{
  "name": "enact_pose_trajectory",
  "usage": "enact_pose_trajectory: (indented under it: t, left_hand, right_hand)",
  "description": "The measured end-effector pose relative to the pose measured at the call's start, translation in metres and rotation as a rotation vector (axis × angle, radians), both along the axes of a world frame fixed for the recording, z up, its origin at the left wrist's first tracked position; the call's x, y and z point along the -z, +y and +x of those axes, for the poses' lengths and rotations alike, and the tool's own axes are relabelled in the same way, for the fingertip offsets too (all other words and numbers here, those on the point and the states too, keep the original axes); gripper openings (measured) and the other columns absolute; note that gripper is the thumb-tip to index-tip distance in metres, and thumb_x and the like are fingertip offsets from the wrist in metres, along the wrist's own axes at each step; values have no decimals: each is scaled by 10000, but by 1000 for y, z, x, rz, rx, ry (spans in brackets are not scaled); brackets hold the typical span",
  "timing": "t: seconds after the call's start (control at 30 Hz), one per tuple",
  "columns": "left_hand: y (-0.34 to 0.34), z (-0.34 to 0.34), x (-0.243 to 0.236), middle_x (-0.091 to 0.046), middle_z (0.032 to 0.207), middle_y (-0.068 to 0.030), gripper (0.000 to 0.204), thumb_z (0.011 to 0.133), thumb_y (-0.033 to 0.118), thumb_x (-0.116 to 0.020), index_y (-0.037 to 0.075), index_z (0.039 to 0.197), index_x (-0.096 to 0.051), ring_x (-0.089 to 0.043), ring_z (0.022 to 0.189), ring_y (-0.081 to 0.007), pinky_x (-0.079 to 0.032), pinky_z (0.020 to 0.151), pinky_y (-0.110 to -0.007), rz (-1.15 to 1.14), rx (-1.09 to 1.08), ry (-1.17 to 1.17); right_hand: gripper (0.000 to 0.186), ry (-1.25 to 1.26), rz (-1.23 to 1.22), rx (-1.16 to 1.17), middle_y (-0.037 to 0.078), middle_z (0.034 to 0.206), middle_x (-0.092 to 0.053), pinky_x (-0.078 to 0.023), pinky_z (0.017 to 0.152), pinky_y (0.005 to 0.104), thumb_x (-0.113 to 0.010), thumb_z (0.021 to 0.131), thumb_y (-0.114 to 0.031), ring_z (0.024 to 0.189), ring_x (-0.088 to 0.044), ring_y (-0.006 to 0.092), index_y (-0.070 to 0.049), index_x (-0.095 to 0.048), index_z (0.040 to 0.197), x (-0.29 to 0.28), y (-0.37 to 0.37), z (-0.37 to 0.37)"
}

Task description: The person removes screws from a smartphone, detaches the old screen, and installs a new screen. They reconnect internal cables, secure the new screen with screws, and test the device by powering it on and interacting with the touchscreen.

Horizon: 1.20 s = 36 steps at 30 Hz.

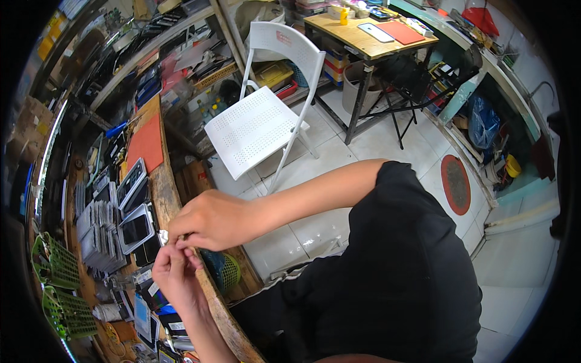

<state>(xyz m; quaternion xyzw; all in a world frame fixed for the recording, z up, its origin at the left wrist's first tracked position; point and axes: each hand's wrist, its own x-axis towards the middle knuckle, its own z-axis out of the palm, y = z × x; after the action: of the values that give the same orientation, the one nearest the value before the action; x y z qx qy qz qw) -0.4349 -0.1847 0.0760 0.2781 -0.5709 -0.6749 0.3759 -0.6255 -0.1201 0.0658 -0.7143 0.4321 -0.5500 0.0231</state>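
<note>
My right hand (215, 221) reaches across from the right, its fingers curled and closed in a pinch. Just below it my left hand (177, 279) is closed too, thumb against fingers. The fingertips of both meet over the edge of the wooden workbench (166, 193); what they pinch, if anything, is too small and covered to name. A small whitish scrap (163, 236) shows beside the right fingers, and I cannot tell whether it is held. Closest on the bench lie a phone in a pale frame (137, 228) and stacks of thin grey flat parts (103, 236).
Orange mat (145, 144) lies farther along the bench. Green baskets (55, 261) stand at its left side. Beneath the edge is a green bin (230, 271). A white folding chair (254, 130) stands ahead, before a small wooden table (369, 36) with a black chair (417, 78).
</note>
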Motion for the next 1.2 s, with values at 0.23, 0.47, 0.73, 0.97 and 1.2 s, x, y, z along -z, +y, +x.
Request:
enact_pose_trajectory:
  t: [0.23, 0.47, 0.73, 0.97, 1.2]
  left_hand:
    - [21, -62, -2, -674, 784, -65, 185, 1042, 153, -643, -20, 999, -691, -577, 587, -100, -460, 541, -222, 251, 276, 25]
    - [68, -119, -11, -714, 837, -83, 255, 1049, 170, -636, -65, 1064, -735, -633, 631, -115, -500, 589, -239, 101, 409, -76]
    - [43, -79, 0, -729, 843, -86, 273, 1043, 211, -656, -50, 1054, -734, -646, 655, -117, -495, 607, -244, -47, 337, -236]
    - [32, -41, 0, -713, 811, -59, 277, 1050, 227, -649, -37, 1023, -730, -626, 636, -103, -476, 593, -235, -42, 233, -235]
    - [41, -22, -4, -714, 806, -64, 250, 1045, 186, -648, -44, 999, -735, -622, 634, -105, -478, 603, -236, -69, 198, -264]
  right_hand:
    - [134, 123, -8, 222, 81, 866, -679, -545, 701, 419, -741, 836, -112, 837, -683, 307, -76, -665, 939, -11, 66, -47]
    - [202, 262, -308, 789, 53, 872, -652, -526, 577, 335, -741, 804, -63, 687, -657, 232, -76, -625, 969, -20, 138, -92]
    - [373, 245, -594, 1699, 154, 988, -653, -511, 761, 374, -699, 960, -185, 827, -620, 255, -56, -576, 1287, -135, 255, -296]
    - [374, 137, -664, 1850, 237, 937, -719, -546, 784, 496, -632, 917, -94, 904, -699, 430, -29, -634, 1285, -132, 287, -430]
    - [188, -260, -905, 1305, 32, 774, -653, -475, 570, 310, -621, 1028, -180, 604, -568, 144, -8, -638, 1102, -185, 301, -342]
